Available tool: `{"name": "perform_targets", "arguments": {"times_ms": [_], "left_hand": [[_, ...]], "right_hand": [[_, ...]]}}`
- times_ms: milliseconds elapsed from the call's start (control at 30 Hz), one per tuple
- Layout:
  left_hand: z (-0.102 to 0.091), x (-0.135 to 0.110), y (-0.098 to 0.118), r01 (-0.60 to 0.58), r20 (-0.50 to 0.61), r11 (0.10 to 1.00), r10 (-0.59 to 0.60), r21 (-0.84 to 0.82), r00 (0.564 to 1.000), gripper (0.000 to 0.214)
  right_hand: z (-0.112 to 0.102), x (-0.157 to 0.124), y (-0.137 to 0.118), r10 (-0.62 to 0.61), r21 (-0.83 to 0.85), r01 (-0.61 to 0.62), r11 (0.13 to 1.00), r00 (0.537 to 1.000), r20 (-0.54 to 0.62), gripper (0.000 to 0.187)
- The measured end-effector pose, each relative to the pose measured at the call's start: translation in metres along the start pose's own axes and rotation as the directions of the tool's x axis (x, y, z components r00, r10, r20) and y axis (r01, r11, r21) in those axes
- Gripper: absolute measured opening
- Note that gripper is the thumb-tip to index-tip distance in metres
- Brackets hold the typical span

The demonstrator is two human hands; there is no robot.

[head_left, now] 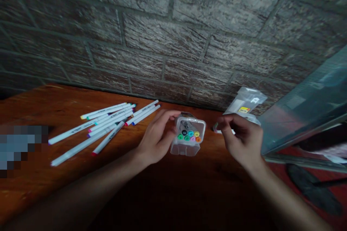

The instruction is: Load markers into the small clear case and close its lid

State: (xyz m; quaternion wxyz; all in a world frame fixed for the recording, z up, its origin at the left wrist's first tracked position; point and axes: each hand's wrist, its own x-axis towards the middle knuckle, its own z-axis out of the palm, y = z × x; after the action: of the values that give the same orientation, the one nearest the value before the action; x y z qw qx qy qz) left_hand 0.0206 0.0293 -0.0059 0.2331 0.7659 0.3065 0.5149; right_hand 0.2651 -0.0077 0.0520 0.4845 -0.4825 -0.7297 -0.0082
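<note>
My left hand (159, 139) is closed around the left side of a clear plastic marker case (185, 148). Several markers (189, 135) stand in the case, their round coloured ends facing me: black, blue, yellow, green, pink and orange. To the right of the case, my right hand (242, 137) is held in a pinch, apart from it. A small, dark, partly coloured bit (215, 127) shows by its fingertips, too blurred to name. Behind that hand is a clear plastic container (248, 98) with a yellow label.
Several loose white markers (108, 119) with coloured ends lie on the wooden table (65, 97) at the left. A stone-block wall (151, 39) rises along the table's back edge. At the right stands a glass-like panel (306, 104), with a dark round base (311, 187) on the red floor.
</note>
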Motion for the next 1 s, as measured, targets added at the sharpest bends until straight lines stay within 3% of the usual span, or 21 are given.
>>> {"name": "perform_targets", "arguments": {"times_ms": [100,167,267,367,467,667,767,1000], "left_hand": [[0.001,0.000,0.000,-0.002,0.004,1.000,0.002,0.002,1.000,0.033],[0.002,0.000,-0.001,0.008,0.001,1.000,-0.008,0.001,1.000,0.033],[0.002,0.000,0.000,0.028,-0.005,1.000,-0.028,-0.010,1.000,0.032],[0.002,0.001,0.000,0.035,-0.003,0.999,-0.035,-0.023,0.999,0.033],[0.003,0.001,0.001,0.039,0.001,0.999,-0.039,-0.038,0.999,0.034],[0.004,0.002,0.002,0.029,-0.022,0.997,-0.030,-0.067,0.999,0.034],[0.004,0.003,0.002,0.030,-0.025,0.996,-0.032,-0.088,0.999,0.035],[0.004,0.002,0.004,0.010,-0.009,0.995,-0.011,-0.095,1.000,0.035]], "right_hand": [[0.003,-0.007,-0.010,-0.244,0.017,0.244,0.970,0.966,0.090,0.009],[0.005,-0.008,-0.021,-0.366,0.019,0.368,0.929,0.914,0.177,0.015],[0.008,-0.005,-0.033,-0.406,-0.092,0.460,0.883,0.849,0.339,0.028],[0.011,0.000,-0.040,-0.354,-0.253,0.516,0.818,0.799,0.486,0.036],[0.013,0.005,-0.049,-0.274,-0.372,0.536,0.758,0.779,0.564,0.041],[0.014,0.015,-0.068,-0.096,-0.443,0.540,0.715,0.705,0.703,0.046],[0.015,0.017,-0.074,-0.040,-0.470,0.541,0.698,0.684,0.729,0.046],[0.022,0.018,-0.079,0.040,-0.555,0.551,0.623,0.686,0.726,0.038]]}}
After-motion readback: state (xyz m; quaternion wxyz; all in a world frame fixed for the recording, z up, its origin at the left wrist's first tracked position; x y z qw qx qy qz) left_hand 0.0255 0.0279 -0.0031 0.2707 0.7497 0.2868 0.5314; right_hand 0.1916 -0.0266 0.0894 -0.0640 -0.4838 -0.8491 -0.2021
